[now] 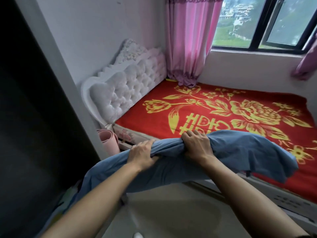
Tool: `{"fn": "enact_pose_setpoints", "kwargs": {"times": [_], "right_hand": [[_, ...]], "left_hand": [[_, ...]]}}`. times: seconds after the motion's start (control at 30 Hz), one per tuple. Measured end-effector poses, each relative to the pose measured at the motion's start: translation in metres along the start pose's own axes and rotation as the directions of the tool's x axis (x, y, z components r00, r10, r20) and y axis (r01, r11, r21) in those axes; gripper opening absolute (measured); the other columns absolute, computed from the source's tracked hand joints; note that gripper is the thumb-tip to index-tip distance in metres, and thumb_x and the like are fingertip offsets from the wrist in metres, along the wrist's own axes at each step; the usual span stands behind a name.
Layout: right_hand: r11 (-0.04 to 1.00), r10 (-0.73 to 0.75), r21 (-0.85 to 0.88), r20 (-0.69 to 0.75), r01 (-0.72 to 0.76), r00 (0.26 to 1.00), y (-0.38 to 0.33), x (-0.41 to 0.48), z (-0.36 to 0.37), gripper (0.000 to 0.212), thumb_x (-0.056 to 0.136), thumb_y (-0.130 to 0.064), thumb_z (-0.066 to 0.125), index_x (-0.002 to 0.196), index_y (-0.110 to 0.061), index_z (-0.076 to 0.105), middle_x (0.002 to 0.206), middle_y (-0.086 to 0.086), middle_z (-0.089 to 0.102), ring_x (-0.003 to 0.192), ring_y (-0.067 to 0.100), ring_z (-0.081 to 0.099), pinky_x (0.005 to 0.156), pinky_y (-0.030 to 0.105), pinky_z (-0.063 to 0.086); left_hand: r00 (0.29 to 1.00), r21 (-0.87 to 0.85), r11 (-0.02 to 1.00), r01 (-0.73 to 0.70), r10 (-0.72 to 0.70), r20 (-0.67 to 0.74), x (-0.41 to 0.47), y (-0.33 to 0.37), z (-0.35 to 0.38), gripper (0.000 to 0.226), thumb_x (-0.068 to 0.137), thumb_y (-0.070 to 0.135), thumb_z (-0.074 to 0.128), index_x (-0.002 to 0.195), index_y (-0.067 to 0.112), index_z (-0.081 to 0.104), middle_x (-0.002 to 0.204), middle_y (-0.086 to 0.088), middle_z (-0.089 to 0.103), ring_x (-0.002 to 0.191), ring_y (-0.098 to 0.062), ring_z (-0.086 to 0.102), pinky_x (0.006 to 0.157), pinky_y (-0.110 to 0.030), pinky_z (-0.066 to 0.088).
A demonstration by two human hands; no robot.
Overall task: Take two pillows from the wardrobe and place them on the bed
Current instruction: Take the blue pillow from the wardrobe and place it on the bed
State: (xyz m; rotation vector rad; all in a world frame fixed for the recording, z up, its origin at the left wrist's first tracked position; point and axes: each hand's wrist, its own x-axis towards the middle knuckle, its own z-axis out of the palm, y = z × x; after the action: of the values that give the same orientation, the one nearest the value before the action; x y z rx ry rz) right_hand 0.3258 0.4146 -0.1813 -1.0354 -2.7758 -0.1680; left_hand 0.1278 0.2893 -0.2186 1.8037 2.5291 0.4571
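Note:
A long blue pillow [240,152] hangs crosswise in front of me, held in the air at the near edge of the bed [214,107]. My left hand [142,154] grips its bunched fabric near the middle. My right hand [197,145] clutches the same bunched part just to the right. The pillow's right end reaches over the red bedcover with yellow flowers; its left end droops toward the floor. No second pillow shows. The dark wardrobe [25,117] fills the left edge of the view.
A white tufted headboard [127,88] stands at the bed's left end. A rolled pink mat [109,140] leans beside it. Pink curtains [187,40] hang in the corner next to a window [264,21]. Pale floor [171,208] lies below my arms.

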Motion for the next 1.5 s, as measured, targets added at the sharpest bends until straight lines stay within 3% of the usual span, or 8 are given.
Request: {"fn": "enact_pose_setpoints", "kwargs": {"times": [0.17,0.37,0.57,0.63,0.73,1.07,1.3,1.5], "right_hand": [[0.999,0.037,-0.022,-0.038,-0.038,0.999,0.031,0.081,0.01,0.027,0.076,-0.025,0.063,0.102,-0.022,0.055,0.104,-0.002,0.059,0.103,0.026,0.055,0.078,0.037,0.043],[0.998,0.042,-0.042,-0.113,-0.047,0.993,0.059,0.2,0.008,0.027,0.07,-0.022,0.065,0.096,-0.022,0.059,0.096,-0.002,0.061,0.095,0.027,0.058,0.074,0.037,0.045],[0.995,0.071,-0.061,-0.186,-0.084,0.98,0.092,0.291,0.009,0.032,0.065,-0.021,0.068,0.096,-0.023,0.062,0.095,0.0,0.064,0.095,0.029,0.06,0.083,0.04,0.048],[0.991,0.093,-0.074,-0.184,-0.108,0.979,0.109,0.319,0.016,0.036,0.068,-0.022,0.066,0.104,-0.022,0.063,0.102,0.001,0.064,0.101,0.029,0.059,0.09,0.04,0.047],[0.988,0.133,-0.058,-0.173,-0.145,0.976,0.136,0.359,0.035,0.042,0.071,-0.023,0.065,0.113,-0.022,0.062,0.108,0.001,0.063,0.105,0.029,0.058,0.096,0.041,0.045],[0.976,0.219,0.03,-0.082,-0.217,0.972,0.242,0.521,0.119,0.063,0.071,-0.029,0.068,0.132,-0.028,0.055,0.122,0.002,0.062,0.115,0.028,0.057,0.107,0.044,0.035],[0.985,0.162,0.09,-0.197,-0.146,0.967,0.248,0.644,0.138,0.059,0.082,-0.024,0.061,0.14,-0.027,0.049,0.138,0.001,0.054,0.134,0.026,0.042,0.118,0.052,0.019],[0.943,0.321,0.18,-0.264,-0.281,0.91,0.23,0.738,0.184,0.075,0.087,-0.024,0.057,0.155,-0.027,0.024,0.163,0.02,0.008,0.151,0.038,0.004,0.119,0.057,0.0]], "left_hand": [[0.985,-0.029,0.998,0.056,-0.051,0.164,0.088,-0.035,0.009,0.139,0.041,0.1,0.049,0.154,0.033,0.005,0.16,0.001,0.025,0.146,-0.021,0.026,0.119,-0.05,0.019],[0.964,0.048,0.998,-0.03,0.016,0.266,0.211,-0.082,0.003,0.15,0.043,0.081,0.074,0.143,0.043,-0.032,0.164,-0.004,0.011,0.15,-0.028,0.013,0.12,-0.058,0.008],[0.995,0.062,0.996,-0.068,0.063,0.073,0.317,-0.109,-0.004,0.102,0.069,0.054,0.066,0.154,0.026,0.015,0.127,-0.006,0.059,0.112,-0.032,0.057,0.092,-0.043,0.044],[0.996,0.042,0.995,-0.088,0.089,-0.026,0.351,-0.108,0.0,0.075,0.069,0.041,0.062,0.139,0.026,0.041,0.113,-0.003,0.064,0.102,-0.032,0.061,0.083,-0.04,0.046],[0.989,0.052,0.992,-0.116,0.12,-0.089,0.404,-0.105,0.01,0.053,0.064,0.027,0.061,0.116,0.023,0.056,0.098,-0.002,0.067,0.09,-0.032,0.063,0.072,-0.038,0.047],[0.985,0.094,0.991,-0.092,0.105,-0.14,0.593,-0.095,0.052,0.034,0.063,0.019,0.058,0.097,0.021,0.06,0.089,0.0,0.067,0.086,-0.03,0.063,0.065,-0.034,0.045],[0.966,-0.004,0.995,0.096,-0.094,-0.242,0.681,-0.128,0.045,0.024,0.061,0.007,0.059,0.082,0.019,0.055,0.068,0.007,0.049,0.074,-0.028,0.057,0.053,-0.029,0.031],[0.933,-0.116,0.983,0.142,-0.172,-0.317,0.756,-0.185,0.055,0.027,0.06,0.004,0.057,0.083,0.018,0.062,0.067,0.002,0.055,0.069,-0.033,0.058,0.05,-0.025,0.024]]}}
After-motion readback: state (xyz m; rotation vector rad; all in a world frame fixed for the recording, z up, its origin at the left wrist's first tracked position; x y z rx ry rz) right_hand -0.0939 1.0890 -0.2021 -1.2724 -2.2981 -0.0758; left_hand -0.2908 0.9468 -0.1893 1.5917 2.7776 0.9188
